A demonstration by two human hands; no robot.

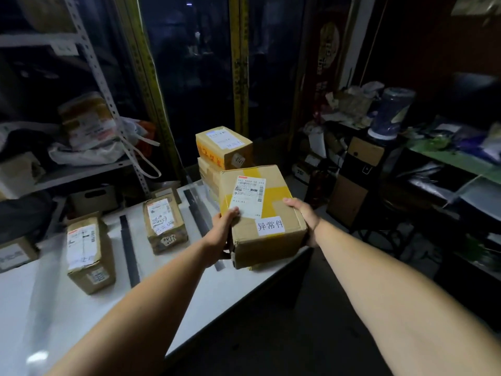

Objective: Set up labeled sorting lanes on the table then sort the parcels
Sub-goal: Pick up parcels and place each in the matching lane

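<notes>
A cardboard parcel (pixel 267 234) with yellow tape, a shipping label and a white tag in Chinese characters sits at the right end of the white table (pixel 81 308). My left hand (pixel 222 229) grips its left side, thumb on the label. My right hand (pixel 303 215) holds its right edge. Behind it stands a stack of parcels (pixel 222 147). Two more parcels lie in lanes to the left, one in the middle (pixel 164 222) and one nearer left (pixel 89 253). Black tape strips (pixel 129 248) (pixel 196 210) divide the table into lanes.
A metal shelf rack (pixel 89 63) with bags and a box stands at back left. A small box (pixel 15 253) lies at the table's left edge. Cluttered desks and a cabinet (pixel 357 180) fill the right side. Dark floor lies right of the table.
</notes>
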